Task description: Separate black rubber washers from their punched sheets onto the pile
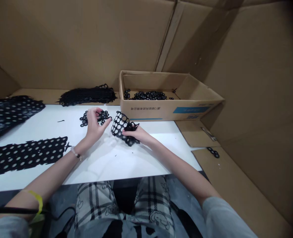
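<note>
My right hand [136, 133] is closed on a bent black perforated rubber sheet [119, 124], full of round holes, above the white tabletop. The far end of that sheet curls up toward my left hand. Over a small pile of loose black rings [103, 116] is my left hand [95, 125], its thumb stretched away from the curled fingers. A dark bit shows by the thumb tip; whether it is held or lies behind is unclear. The hand hides part of the pile.
An open cardboard box [148, 110] with many black rings [150, 96] stands behind my right hand. A stack of black strips [87, 96] lies at the back. Perforated sheets [29, 153] lie left, others [10, 112] heaped behind. Joined rings [213, 152] rest on cardboard at right.
</note>
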A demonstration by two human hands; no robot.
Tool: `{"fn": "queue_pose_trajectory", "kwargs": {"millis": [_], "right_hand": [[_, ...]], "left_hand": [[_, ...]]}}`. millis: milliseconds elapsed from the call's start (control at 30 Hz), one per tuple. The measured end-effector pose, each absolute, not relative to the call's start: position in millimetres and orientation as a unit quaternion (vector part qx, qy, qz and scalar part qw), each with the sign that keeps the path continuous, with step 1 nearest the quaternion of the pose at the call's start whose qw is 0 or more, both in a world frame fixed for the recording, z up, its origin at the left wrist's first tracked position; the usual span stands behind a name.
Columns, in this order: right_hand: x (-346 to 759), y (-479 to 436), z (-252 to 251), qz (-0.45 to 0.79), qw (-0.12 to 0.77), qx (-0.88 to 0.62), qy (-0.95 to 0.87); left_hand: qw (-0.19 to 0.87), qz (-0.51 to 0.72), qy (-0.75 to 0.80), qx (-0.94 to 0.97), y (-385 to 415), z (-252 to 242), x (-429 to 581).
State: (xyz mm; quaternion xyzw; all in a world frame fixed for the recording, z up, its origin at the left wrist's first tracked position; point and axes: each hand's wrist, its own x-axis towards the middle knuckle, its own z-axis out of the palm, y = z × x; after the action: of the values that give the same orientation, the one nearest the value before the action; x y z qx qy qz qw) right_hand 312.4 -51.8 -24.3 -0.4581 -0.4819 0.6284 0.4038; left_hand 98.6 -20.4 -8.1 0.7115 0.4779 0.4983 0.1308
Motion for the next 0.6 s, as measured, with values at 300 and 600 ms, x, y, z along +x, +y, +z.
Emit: {"fn": "queue_pose_trajectory", "kwargs": {"millis": [300,600], "right_hand": [[311,-56,-23,0.64,0.419,-0.41,-0.497],[314,-56,-22,0.662,0.39,-0.38,-0.515]], "left_hand": [[0.184,0.215,0.33,0.901,-40,2,110],[0.324,0.222,0.293,0.872,-42,-1,112]]}}
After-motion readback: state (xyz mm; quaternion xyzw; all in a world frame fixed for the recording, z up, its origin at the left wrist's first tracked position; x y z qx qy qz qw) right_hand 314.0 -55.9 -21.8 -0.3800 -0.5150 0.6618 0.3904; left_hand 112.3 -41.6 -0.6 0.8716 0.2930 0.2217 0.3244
